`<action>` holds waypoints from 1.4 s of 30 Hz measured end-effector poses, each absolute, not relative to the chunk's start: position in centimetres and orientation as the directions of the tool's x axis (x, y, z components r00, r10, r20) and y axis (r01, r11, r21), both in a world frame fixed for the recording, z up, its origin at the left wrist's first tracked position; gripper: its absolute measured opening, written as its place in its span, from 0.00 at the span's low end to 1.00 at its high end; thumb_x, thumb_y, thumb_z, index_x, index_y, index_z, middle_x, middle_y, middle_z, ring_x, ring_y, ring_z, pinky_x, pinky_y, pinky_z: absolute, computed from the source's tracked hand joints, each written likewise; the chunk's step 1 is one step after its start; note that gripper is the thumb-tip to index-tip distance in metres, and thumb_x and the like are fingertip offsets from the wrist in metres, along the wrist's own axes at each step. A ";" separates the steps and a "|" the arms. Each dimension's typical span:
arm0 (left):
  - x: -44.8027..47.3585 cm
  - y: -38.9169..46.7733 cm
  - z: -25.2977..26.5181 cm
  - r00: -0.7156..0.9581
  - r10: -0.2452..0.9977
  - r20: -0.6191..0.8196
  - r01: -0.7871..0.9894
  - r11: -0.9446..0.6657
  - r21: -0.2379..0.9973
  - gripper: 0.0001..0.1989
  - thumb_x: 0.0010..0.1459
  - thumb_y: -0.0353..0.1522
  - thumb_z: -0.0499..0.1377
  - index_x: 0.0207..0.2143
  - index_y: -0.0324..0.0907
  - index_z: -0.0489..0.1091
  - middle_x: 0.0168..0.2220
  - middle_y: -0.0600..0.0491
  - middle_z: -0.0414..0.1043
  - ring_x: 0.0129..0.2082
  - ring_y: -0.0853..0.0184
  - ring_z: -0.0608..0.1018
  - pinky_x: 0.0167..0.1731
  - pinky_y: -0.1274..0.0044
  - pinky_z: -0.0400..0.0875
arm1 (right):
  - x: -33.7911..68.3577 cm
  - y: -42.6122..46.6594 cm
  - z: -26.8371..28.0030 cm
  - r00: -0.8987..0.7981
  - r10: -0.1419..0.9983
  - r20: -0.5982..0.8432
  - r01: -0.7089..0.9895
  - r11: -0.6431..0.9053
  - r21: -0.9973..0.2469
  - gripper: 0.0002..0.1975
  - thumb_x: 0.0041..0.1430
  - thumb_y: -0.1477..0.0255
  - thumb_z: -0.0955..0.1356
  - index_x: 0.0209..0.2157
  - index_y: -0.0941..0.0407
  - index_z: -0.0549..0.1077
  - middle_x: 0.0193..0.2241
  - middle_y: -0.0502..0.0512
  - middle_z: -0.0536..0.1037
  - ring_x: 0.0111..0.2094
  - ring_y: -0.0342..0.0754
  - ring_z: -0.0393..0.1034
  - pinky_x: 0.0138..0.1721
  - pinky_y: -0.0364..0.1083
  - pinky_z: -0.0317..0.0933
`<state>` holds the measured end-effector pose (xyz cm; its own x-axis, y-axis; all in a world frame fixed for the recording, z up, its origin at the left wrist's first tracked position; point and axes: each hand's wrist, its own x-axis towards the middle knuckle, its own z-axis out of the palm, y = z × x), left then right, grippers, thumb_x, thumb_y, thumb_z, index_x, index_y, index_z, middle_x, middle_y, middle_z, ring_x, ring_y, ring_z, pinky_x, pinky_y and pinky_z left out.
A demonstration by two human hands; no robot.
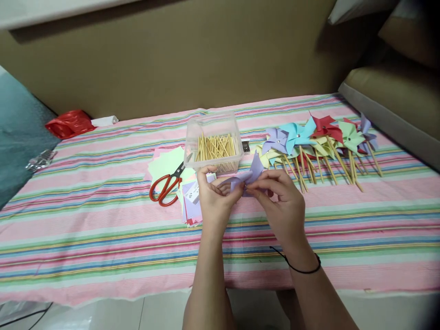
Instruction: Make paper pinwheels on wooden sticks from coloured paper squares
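Both hands hold a purple paper pinwheel (pixel 255 168) above the striped cloth, its blades partly folded. My left hand (pixel 217 199) grips it from the left, thumb pressed near the centre. My right hand (pixel 283 201) pinches at the centre from the right; a small shiny spot shows by those fingertips, too small to name. Just behind the hands is a clear plastic box (pixel 213 123) of wooden sticks (pixel 216 149). Scissors with red handles (pixel 167 185) lie left of the box on green paper sheets (pixel 168 162). Cut paper squares (pixel 192 213) sit partly behind my left hand.
Finished pinwheels on sticks (pixel 319 137) lie in a heap at the right. A small dark item (pixel 245 146) is beside the box. A red plastic bag (pixel 70 124) and a white packet (pixel 105 121) are at the far left. A striped cloth (pixel 103 220) covers the table.
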<state>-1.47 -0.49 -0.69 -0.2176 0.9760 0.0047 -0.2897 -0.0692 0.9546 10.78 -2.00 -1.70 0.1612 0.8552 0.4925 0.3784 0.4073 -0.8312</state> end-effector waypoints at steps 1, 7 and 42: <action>-1.4 -0.5 -0.7 -0.213 0.977 0.011 -0.290 -0.074 0.954 0.30 0.39 0.25 0.68 0.41 0.47 0.54 0.24 0.59 0.73 0.22 0.67 0.79 0.25 0.79 0.72 | 10.8 -1.9 -1.7 0.175 0.848 0.501 0.370 0.415 -0.831 0.04 0.56 0.75 0.71 0.29 0.52 0.78 0.33 0.52 0.70 0.34 0.46 0.68 0.33 0.45 0.65; -1.3 -0.7 -0.6 -0.202 0.979 0.025 -0.303 -0.087 0.949 0.30 0.40 0.24 0.67 0.40 0.48 0.54 0.27 0.57 0.75 0.25 0.66 0.81 0.27 0.77 0.74 | 10.8 -1.8 -1.7 0.198 0.860 0.470 0.337 0.390 -0.857 0.05 0.55 0.76 0.71 0.29 0.51 0.78 0.33 0.51 0.67 0.36 0.46 0.66 0.35 0.45 0.65; -1.2 -0.9 -0.8 -0.146 0.986 0.084 -0.237 -0.117 0.964 0.29 0.43 0.24 0.66 0.42 0.47 0.53 0.27 0.59 0.78 0.25 0.71 0.80 0.27 0.82 0.72 | 10.5 -1.9 -1.9 0.254 0.900 0.353 0.099 0.339 -0.936 0.05 0.54 0.78 0.71 0.29 0.54 0.73 0.27 0.48 0.75 0.30 0.43 0.69 0.32 0.44 0.64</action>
<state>-1.24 -0.89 -0.82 -0.1461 0.9857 0.0835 -0.2370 -0.1169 0.9644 10.46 -1.93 -1.92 0.2545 0.9002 0.3533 0.0987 0.3392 -0.9355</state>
